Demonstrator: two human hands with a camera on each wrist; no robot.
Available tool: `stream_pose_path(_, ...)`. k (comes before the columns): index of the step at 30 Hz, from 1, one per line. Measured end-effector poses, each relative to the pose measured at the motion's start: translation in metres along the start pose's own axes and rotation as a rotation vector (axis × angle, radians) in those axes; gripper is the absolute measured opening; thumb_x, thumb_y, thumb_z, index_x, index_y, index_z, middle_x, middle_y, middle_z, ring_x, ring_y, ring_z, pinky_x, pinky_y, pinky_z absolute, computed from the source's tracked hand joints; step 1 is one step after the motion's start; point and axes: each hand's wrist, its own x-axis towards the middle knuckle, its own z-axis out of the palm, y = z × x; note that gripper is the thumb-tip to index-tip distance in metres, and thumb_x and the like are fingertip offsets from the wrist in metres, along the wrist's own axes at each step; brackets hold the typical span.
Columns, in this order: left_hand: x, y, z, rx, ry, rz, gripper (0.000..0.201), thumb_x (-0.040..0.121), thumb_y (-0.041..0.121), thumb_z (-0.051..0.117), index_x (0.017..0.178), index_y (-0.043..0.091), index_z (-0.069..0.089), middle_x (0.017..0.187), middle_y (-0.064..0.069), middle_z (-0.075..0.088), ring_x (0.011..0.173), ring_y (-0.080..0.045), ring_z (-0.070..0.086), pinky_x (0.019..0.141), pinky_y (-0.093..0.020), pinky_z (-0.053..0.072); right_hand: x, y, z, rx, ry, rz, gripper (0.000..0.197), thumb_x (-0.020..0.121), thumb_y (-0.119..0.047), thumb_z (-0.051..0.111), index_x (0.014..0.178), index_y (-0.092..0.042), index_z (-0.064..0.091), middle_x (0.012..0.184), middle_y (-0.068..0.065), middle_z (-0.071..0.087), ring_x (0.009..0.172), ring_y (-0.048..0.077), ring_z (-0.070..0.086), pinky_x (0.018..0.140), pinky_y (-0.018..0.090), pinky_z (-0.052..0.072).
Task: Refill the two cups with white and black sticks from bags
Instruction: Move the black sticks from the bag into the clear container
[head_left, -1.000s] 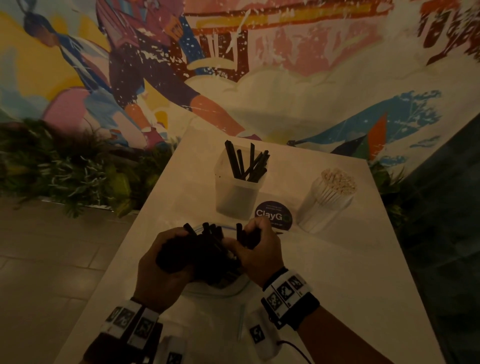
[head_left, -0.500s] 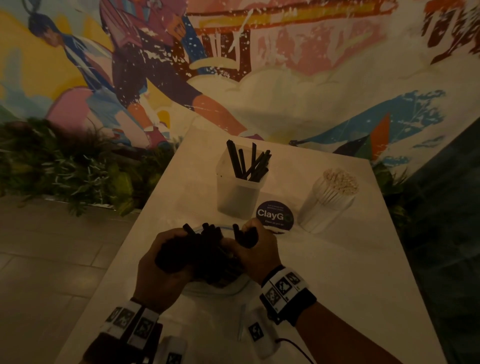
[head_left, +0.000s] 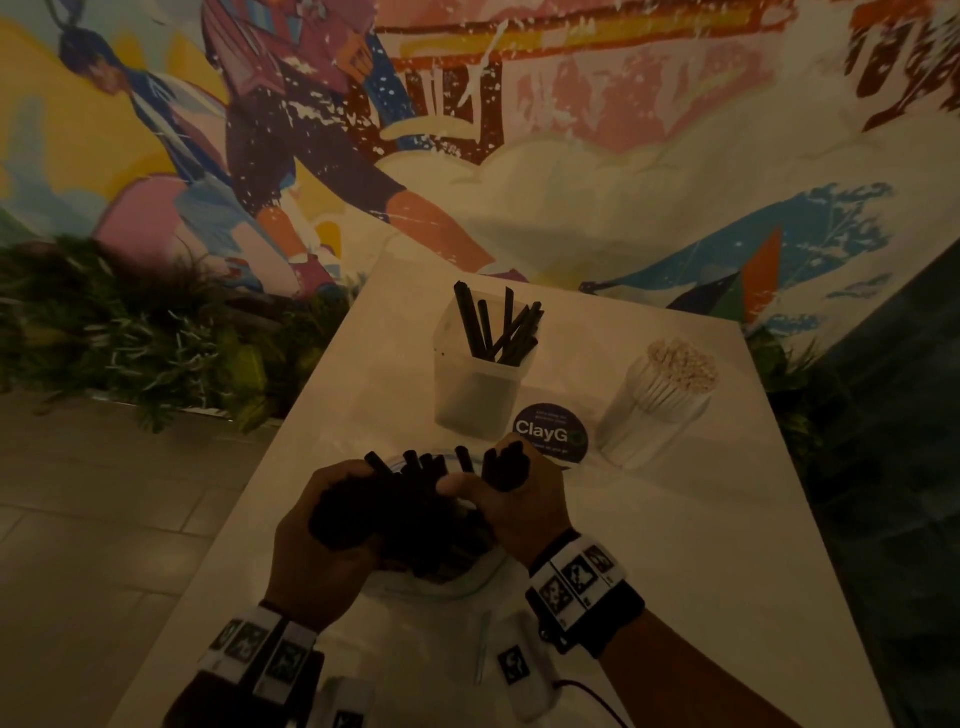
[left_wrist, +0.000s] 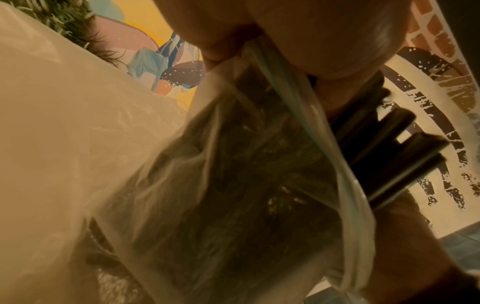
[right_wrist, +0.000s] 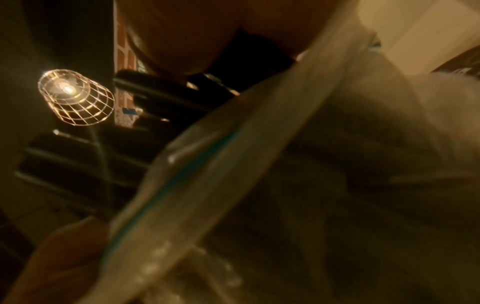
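A clear zip bag (head_left: 447, 577) full of black sticks (head_left: 415, 499) sits between my hands near the table's front edge. My left hand (head_left: 332, 525) grips the bag's left side; in the left wrist view the bag (left_wrist: 233, 185) fills the frame with stick ends (left_wrist: 405, 148) poking out. My right hand (head_left: 511, 493) holds a small bunch of black sticks (head_left: 506, 465) at the bag's mouth. Farther back stands a translucent cup (head_left: 480, 384) with a few black sticks (head_left: 501, 332). To its right a white cup (head_left: 649, 421) is packed with white sticks (head_left: 680, 366).
A round dark sticker (head_left: 550, 431) lies on the white table (head_left: 675, 545) between the cups. Plants (head_left: 130, 332) and a painted wall lie beyond the table's left and far edges. A lamp (right_wrist: 75, 96) shows in the right wrist view. A cable runs from my right wrist.
My right hand has shifted slightly toward the bag's mouth with its bunch of sticks; the left hand and bag have barely moved.
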Motion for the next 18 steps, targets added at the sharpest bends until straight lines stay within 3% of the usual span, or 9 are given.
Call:
stream_pose_path(2,0.0,0.0,0.0,-0.003,0.001,0.009,0.051,0.061,0.03,0.067,0.108,0.046,0.054,0.111,0.013,0.062,0.105,-0.008,0.06,0.091,-0.016,0.049,0.001,-0.002,-0.002,0.016,0.014,-0.023,0.055,0.05,-0.062,0.077,0.062,-0.022,0.041,0.053,-0.011,0.043,0.051,0.001,0.045,0.052,0.017,0.04)
stream_pose_path(4,0.001,-0.001,-0.001,0.004,0.003,0.012,0.051,0.062,0.029,0.067,0.109,0.044,0.055,0.11,0.007,0.062,0.104,-0.011,0.061,0.092,-0.02,0.049,0.003,-0.005,-0.004,0.044,0.034,-0.042,0.063,0.046,-0.073,0.072,0.061,-0.019,0.042,0.053,-0.006,0.045,0.05,0.008,0.045,0.054,0.032,0.047)
stream_pose_path(6,0.001,-0.002,-0.001,0.0,0.004,0.006,0.051,0.062,0.029,0.068,0.11,0.042,0.056,0.11,0.001,0.063,0.104,-0.014,0.061,0.093,-0.025,0.051,0.004,-0.01,-0.005,0.107,0.062,-0.078,0.058,0.049,-0.072,0.072,0.058,-0.023,0.041,0.052,-0.003,0.044,0.052,0.021,0.046,0.057,0.045,0.048)
stream_pose_path(8,0.001,-0.002,-0.001,-0.011,0.006,-0.01,0.052,0.061,0.028,0.069,0.109,0.04,0.056,0.111,-0.005,0.063,0.104,-0.018,0.062,0.093,-0.031,0.051,0.005,-0.016,-0.008,0.165,0.079,-0.118,0.054,0.051,-0.073,0.072,0.054,-0.03,0.04,0.05,-0.008,0.041,0.051,0.022,0.047,0.056,0.048,0.047)
stream_pose_path(11,0.001,-0.004,0.0,-0.032,0.008,-0.02,0.051,0.06,0.027,0.069,0.109,0.039,0.057,0.11,-0.01,0.063,0.105,-0.024,0.062,0.093,-0.042,0.051,0.008,-0.031,-0.015,0.246,0.071,-0.181,0.047,0.057,-0.06,0.077,0.056,-0.025,0.045,0.051,-0.002,0.045,0.052,0.024,0.051,0.06,0.045,0.052)
stream_pose_path(13,0.001,-0.007,0.0,-0.057,0.01,-0.036,0.052,0.061,0.026,0.071,0.109,0.037,0.057,0.111,-0.011,0.063,0.106,-0.027,0.061,0.093,-0.049,0.05,0.012,-0.046,-0.024,0.279,0.067,-0.224,0.05,0.06,-0.051,0.076,0.06,-0.013,0.043,0.054,0.011,0.047,0.054,0.021,0.051,0.062,0.033,0.052)
stream_pose_path(15,0.0,-0.009,-0.001,-0.065,0.006,-0.057,0.054,0.06,0.027,0.074,0.109,0.039,0.057,0.111,-0.011,0.063,0.105,-0.029,0.061,0.092,-0.053,0.05,0.019,-0.064,-0.035,0.342,0.065,-0.274,0.045,0.067,-0.032,0.076,0.063,-0.001,0.044,0.057,0.019,0.047,0.055,0.013,0.055,0.063,0.022,0.052)
stream_pose_path(16,0.0,-0.009,-0.001,-0.059,0.006,-0.063,0.054,0.059,0.028,0.074,0.109,0.041,0.057,0.111,-0.01,0.063,0.105,-0.029,0.061,0.092,-0.052,0.05,0.024,-0.072,-0.04,0.363,0.079,-0.291,0.042,0.07,-0.025,0.076,0.064,0.003,0.044,0.058,0.021,0.049,0.055,0.009,0.058,0.064,0.02,0.052)
stream_pose_path(18,0.001,-0.007,-0.001,-0.043,0.014,-0.052,0.055,0.058,0.03,0.074,0.109,0.044,0.057,0.111,-0.004,0.064,0.104,-0.024,0.062,0.092,-0.044,0.052,0.034,-0.089,-0.049,0.382,0.128,-0.316,0.039,0.069,-0.032,0.072,0.063,-0.003,0.048,0.058,0.015,0.054,0.054,0.014,0.059,0.062,0.026,0.054)
